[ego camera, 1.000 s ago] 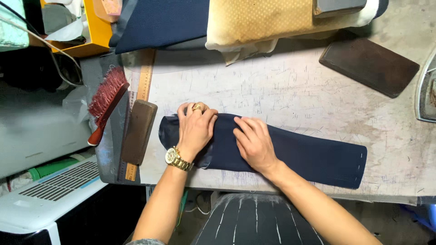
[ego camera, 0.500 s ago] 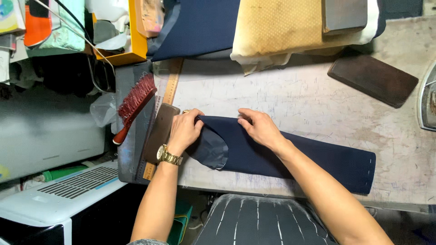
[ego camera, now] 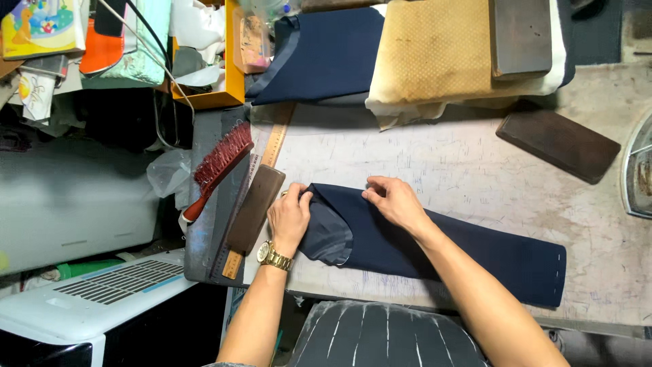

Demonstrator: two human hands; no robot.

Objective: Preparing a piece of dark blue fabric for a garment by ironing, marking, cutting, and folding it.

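Leftmost, my left hand (ego camera: 291,217) grips the near-left end of the navy sleeve piece (ego camera: 435,245), folding it back so the grey lining (ego camera: 327,234) shows. Further right, my right hand (ego camera: 394,202) pinches its far edge. From there the piece runs long across the worn table (ego camera: 462,163), stretching away rightward under my forearm.

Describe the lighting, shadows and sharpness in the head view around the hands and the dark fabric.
Head view: even overhead light, no harsh glare; the left hand and right hand look sharp on the long navy blue cloth piece, with only soft shadows on the worn pale worktable; the red bristle brush is crisp; the lower left under the table falls dark.
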